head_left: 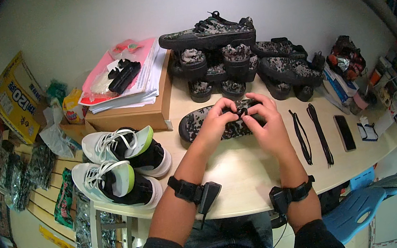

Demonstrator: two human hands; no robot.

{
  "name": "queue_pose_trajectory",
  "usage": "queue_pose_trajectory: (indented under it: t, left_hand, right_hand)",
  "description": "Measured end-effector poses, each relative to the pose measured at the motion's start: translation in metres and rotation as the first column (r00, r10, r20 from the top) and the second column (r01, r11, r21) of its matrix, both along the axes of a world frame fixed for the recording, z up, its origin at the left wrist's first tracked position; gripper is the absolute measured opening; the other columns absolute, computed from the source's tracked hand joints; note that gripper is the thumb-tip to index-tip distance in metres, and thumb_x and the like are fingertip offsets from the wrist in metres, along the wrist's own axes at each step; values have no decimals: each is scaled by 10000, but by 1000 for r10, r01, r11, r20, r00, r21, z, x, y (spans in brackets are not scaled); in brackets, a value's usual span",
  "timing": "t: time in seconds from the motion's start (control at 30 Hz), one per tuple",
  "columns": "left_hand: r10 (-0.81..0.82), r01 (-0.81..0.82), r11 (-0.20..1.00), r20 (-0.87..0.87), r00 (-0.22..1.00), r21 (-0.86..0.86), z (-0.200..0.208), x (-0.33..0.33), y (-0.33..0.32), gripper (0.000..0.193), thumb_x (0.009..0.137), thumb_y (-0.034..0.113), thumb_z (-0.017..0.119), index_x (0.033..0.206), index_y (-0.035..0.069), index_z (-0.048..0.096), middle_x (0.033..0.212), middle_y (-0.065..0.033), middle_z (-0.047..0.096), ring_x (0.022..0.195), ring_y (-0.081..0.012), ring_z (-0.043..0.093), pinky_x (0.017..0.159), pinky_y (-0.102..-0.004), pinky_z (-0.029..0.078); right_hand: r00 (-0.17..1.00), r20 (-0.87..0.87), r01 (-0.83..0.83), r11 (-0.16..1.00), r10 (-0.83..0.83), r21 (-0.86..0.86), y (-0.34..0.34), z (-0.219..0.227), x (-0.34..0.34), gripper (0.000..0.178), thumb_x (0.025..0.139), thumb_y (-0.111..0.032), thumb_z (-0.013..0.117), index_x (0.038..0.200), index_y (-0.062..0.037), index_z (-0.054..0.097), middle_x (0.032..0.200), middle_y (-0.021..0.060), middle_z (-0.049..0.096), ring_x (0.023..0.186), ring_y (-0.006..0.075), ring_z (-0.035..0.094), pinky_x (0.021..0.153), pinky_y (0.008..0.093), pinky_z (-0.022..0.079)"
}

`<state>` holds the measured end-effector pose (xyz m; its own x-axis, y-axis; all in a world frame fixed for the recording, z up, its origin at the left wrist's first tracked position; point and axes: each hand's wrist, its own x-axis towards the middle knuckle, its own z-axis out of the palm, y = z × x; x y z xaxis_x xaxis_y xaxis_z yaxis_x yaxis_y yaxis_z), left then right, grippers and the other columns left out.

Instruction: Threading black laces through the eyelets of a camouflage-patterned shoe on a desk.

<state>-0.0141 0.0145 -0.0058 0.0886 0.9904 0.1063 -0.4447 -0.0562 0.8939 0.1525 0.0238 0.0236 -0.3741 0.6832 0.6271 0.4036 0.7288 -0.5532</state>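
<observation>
A camouflage shoe (191, 123) with a dark sole lies sideways on the table in front of me, its toe to the left. Over its lacing, my left hand (216, 124) pinches a black shoelace (242, 112) between thumb and forefinger. From the other side my right hand (268, 123) is closed on the same lace, fingertips close to those of the left. The fingers cover much of the shoe's upper and heel. To the right lie two bundled black laces, a shorter lace (301, 135) and a longer lace (320, 135).
Stacked camouflage shoes (209, 36) stand behind my hands. White-and-black sneakers (148, 154) sit at the left edge, near a cardboard box (129, 117) topped with papers (148, 75). A phone (345, 132) lies at right. A blue chair (352, 209) stands below the table.
</observation>
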Motion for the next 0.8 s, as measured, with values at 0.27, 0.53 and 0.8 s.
queue_pose_trajectory:
  t: [0.27, 0.53, 0.8]
  left_hand:
    - [-19, 93, 985, -437, 899, 148, 3, 2, -3, 115, 819, 86, 648, 908, 13, 635, 891, -7, 601, 843, -78, 533, 764, -242, 425]
    - [-134, 138, 989, -81, 988, 53, 10, -7, -9, 149, 835, 108, 643, 959, 28, 622, 937, -1, 610, 864, -72, 532, 786, -231, 423]
    - [-165, 165, 980, -6, 986, 115, -1, -7, 1, 192, 878, 126, 536, 1052, 49, 558, 1009, -37, 586, 972, -130, 560, 880, -283, 447]
  right_hand:
    - [950, -310, -99, 973, 30, -209, 4, -2, 4, 104, 784, -51, 638, 880, -15, 616, 1189, 139, 549, 1082, 276, 510, 931, 349, 395]
    - [994, 112, 6, 997, -14, 74, -1, -3, -1, 127, 744, -83, 657, 865, -68, 622, 1217, 132, 519, 1147, 339, 436, 972, 428, 330]
    - [991, -132, -13, 1000, 9, -27, 1, -1, -2, 97, 742, -10, 651, 830, -23, 612, 1140, 128, 573, 1079, 317, 496, 919, 376, 397]
